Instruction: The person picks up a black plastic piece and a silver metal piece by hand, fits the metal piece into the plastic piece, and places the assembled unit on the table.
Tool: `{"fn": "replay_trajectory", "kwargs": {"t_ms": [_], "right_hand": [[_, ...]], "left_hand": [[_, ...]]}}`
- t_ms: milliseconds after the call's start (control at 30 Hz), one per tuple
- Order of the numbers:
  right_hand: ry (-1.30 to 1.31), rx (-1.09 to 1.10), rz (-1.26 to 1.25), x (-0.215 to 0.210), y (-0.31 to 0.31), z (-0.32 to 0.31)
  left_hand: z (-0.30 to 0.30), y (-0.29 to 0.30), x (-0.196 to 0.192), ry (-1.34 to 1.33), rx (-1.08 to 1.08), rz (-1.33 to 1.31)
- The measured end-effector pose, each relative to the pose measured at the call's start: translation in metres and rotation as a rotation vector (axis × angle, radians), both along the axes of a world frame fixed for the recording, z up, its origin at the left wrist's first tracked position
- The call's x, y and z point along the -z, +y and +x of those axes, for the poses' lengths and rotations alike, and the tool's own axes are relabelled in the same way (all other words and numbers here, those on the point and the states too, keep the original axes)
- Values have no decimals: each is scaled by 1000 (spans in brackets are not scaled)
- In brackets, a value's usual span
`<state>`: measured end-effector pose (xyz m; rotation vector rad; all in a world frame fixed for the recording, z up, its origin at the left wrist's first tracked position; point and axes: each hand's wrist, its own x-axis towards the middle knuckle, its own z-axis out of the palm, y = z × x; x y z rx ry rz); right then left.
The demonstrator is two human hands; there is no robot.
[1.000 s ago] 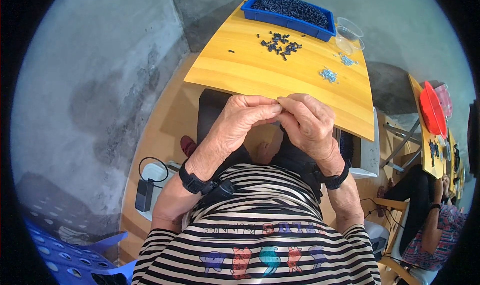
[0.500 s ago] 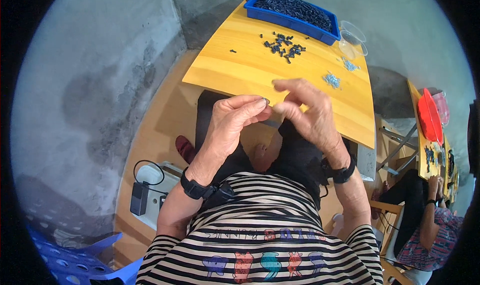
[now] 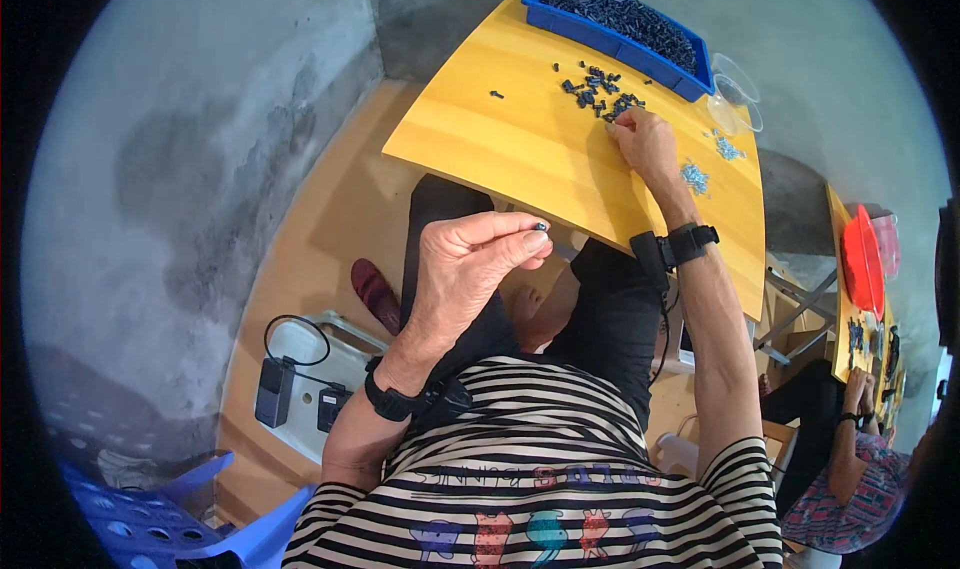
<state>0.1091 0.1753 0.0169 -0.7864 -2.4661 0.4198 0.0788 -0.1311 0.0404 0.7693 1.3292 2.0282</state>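
Note:
My left hand (image 3: 470, 264) is held over my lap, in front of the table's near edge. Between its thumb and forefinger it pinches a small dark piece (image 3: 541, 227), of which only the tip shows. My right hand (image 3: 650, 147) reaches over the yellow table (image 3: 480, 129), fingers bent together at the near edge of a loose pile of small black parts (image 3: 598, 89). What lies between those fingertips is hidden. Beside the right wrist lies a little heap of small silvery pieces (image 3: 694, 178), with a second silvery heap (image 3: 728, 149) farther back.
A blue tray (image 3: 615, 41) full of black parts stands at the table's far edge. Clear plastic cups (image 3: 735, 94) are to its right. One black part (image 3: 497, 94) lies alone on the left. At far right, another person (image 3: 850, 469) sits by a table with a red basin (image 3: 862, 259).
My right hand has moved from beside the left hand, forward to the black parts. My left hand stays over the lap, still pinching, and the dark piece's tip now shows.

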Motion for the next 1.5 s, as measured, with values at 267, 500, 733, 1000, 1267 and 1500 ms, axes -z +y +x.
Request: {"fn": "replay_trajectory", "kwargs": {"t_ms": [267,500,733,1000,1267,1500], "right_hand": [[36,-124,-250,-3,-4,19],[235,-542,-1000,-103,-126,82],[323,-734,-1006,-116,-162,109],[348,-761,-861,-118,-176,119],[349,-768,-736,-120,-178,120],[363,-780,-494,-123,-176,119]], "left_hand": [[-3,-3,-15,111,-47,-19],[9,-12,-31,192,-40,19],[33,-19,-63,366,-38,-64],[43,-29,-77,512,-71,-38],[44,-30,-78,549,-69,-54],[43,-29,-76,609,-78,-33]]}}
